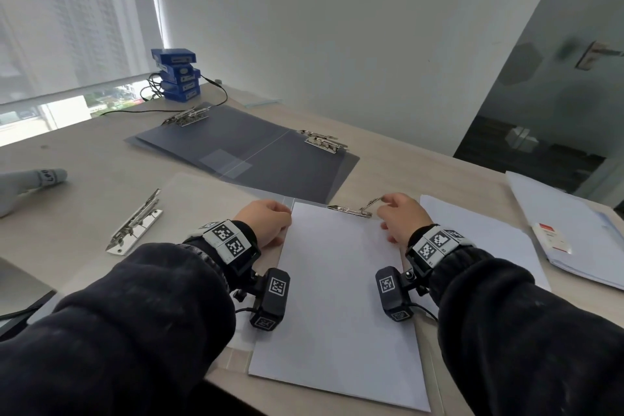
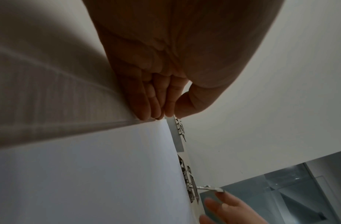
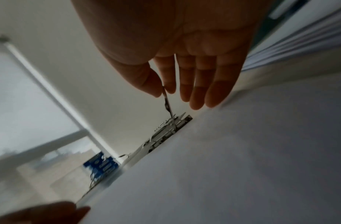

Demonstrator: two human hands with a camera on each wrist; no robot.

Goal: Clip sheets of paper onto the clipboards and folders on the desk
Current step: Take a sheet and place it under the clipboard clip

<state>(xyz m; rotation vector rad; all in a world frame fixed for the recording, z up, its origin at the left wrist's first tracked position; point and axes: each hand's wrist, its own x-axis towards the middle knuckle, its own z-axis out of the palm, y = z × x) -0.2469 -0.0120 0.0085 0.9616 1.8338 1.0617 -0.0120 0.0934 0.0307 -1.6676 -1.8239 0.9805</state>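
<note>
Desk clutter beyond the work, as I see it from here

On my head view a stack of blue boxes sits at the far corner of the tabletop by the window, black cables trailing from it; the right wrist view catches the same boxes, blurred. At the left edge lies a grey soft object, and I cannot tell what it is. Off to the right a glass door with a handle.

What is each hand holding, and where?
The right hand pinches the clip lever by its raised tip. The left hand pinches the paper sheet at its top left corner.
</note>
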